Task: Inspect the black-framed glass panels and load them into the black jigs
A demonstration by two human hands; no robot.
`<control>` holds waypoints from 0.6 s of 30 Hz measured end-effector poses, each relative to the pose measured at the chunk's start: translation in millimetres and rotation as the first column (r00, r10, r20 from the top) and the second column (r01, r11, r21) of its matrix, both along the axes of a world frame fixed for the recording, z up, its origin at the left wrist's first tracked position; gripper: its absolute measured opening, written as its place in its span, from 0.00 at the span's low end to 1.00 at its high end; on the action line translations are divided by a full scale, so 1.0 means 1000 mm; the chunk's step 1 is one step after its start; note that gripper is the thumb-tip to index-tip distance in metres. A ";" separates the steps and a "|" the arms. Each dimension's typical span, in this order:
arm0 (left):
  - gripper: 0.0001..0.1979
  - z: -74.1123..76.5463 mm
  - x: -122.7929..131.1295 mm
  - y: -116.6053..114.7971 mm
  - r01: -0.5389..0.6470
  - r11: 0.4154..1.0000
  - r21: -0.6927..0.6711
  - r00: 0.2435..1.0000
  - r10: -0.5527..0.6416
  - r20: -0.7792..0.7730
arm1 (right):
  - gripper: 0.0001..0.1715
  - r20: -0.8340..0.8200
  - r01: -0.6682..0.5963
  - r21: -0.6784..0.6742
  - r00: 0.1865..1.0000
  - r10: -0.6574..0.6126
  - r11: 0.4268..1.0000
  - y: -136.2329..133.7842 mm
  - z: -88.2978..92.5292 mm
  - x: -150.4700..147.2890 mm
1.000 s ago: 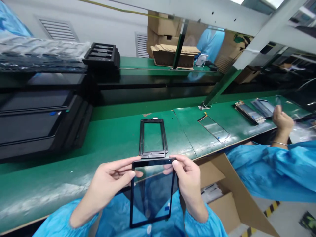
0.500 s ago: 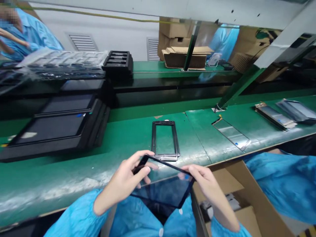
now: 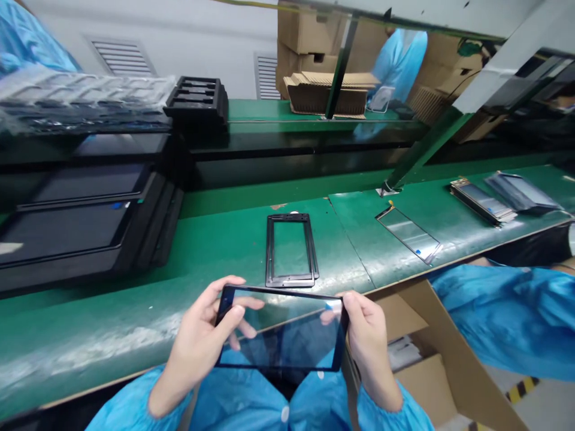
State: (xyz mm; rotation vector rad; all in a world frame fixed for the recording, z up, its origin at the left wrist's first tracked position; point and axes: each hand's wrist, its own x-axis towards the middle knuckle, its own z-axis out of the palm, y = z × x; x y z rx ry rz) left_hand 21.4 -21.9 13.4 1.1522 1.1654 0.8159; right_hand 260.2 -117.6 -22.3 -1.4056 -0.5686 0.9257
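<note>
I hold a thin black-bordered glass panel (image 3: 287, 335) crosswise above my lap, just off the near edge of the green bench (image 3: 215, 251). My left hand (image 3: 202, 341) grips its left short edge, thumb on top and fingers underneath, seen through the glass. My right hand (image 3: 368, 335) pinches the right short edge. A black rectangular frame (image 3: 290, 250) lies flat on the bench just beyond the panel.
Stacked black trays (image 3: 85, 221) fill the bench at left. A clear strip (image 3: 408, 233) and piles of panels (image 3: 483, 202) lie at right. An open cardboard box (image 3: 422, 359) stands by my right knee. A person in a blue coat (image 3: 507, 317) sits to my right.
The panel has turned from upright in my hands to lying crosswise. My hands now grip its two short ends. The neighbour's hand has left the bench at right.
</note>
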 end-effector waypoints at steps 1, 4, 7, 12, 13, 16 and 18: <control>0.30 -0.002 -0.001 0.000 -0.003 1.000 0.002 1.000 0.003 0.001 | 0.27 -0.020 -0.012 0.013 1.000 0.012 1.000 -0.002 -0.001 0.000; 0.26 -0.008 -0.006 0.006 0.027 0.999 0.039 0.999 -0.026 -0.019 | 0.29 -0.001 -0.069 0.017 0.998 0.069 0.997 -0.007 -0.003 0.000; 0.20 -0.010 -0.011 0.017 0.175 0.936 0.307 0.971 -0.113 -0.211 | 0.22 0.057 -0.082 -0.004 0.995 0.082 0.997 -0.011 0.000 -0.003; 0.17 0.002 -0.005 0.038 0.621 0.553 0.555 0.753 -0.223 -0.619 | 0.22 0.116 -0.060 0.013 0.992 0.058 0.998 -0.014 0.005 -0.014; 0.15 0.005 -0.002 0.041 0.678 0.500 0.539 0.715 -0.280 -0.640 | 0.21 0.120 -0.067 0.009 0.991 0.065 0.998 -0.015 0.005 -0.016; 0.14 0.009 0.005 0.045 0.751 0.424 0.506 0.654 -0.369 -0.661 | 0.20 0.127 -0.081 0.002 0.989 0.080 0.997 -0.017 0.003 -0.018; 0.15 0.009 0.006 0.045 0.755 0.408 0.513 0.652 -0.377 -0.658 | 0.19 0.117 -0.079 -0.006 0.990 0.079 0.997 -0.018 0.002 -0.018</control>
